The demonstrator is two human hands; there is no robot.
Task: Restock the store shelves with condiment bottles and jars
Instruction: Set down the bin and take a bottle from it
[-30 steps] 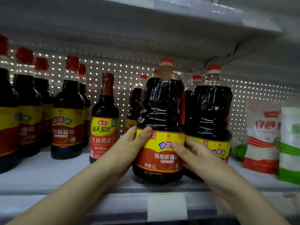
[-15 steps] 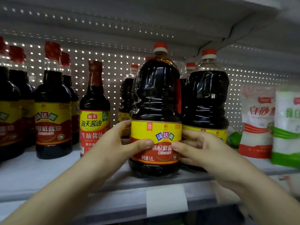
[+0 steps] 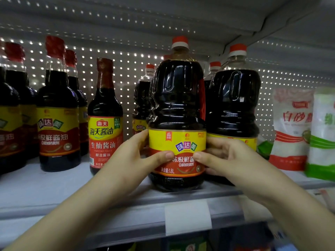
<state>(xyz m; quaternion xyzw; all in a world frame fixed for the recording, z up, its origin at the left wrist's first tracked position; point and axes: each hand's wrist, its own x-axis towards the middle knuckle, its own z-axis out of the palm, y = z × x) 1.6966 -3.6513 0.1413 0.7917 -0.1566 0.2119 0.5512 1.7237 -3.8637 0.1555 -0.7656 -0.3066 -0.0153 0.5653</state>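
A large 1.8 L soy sauce jug (image 3: 178, 109) with a red cap and a yellow and red label stands upright near the front of the white shelf (image 3: 54, 192). My left hand (image 3: 130, 160) grips its left side, thumb across the label. My right hand (image 3: 226, 160) grips its right side, thumb on the label too. A second large jug (image 3: 233, 105) stands just right of it, and more jugs (image 3: 143, 98) stand behind.
Slim soy sauce bottles (image 3: 58, 120) fill the shelf's left part, with a brown-capped one (image 3: 105, 116) nearest the jug. White bags of sugar (image 3: 291, 131) and a green-striped bag (image 3: 322, 134) stand at the right. A blank price tag (image 3: 187, 217) hangs on the shelf edge.
The view has drawn closer and shifted slightly. Both thumbs have slid closer together across the jug's label. The jug stays upright on the shelf.
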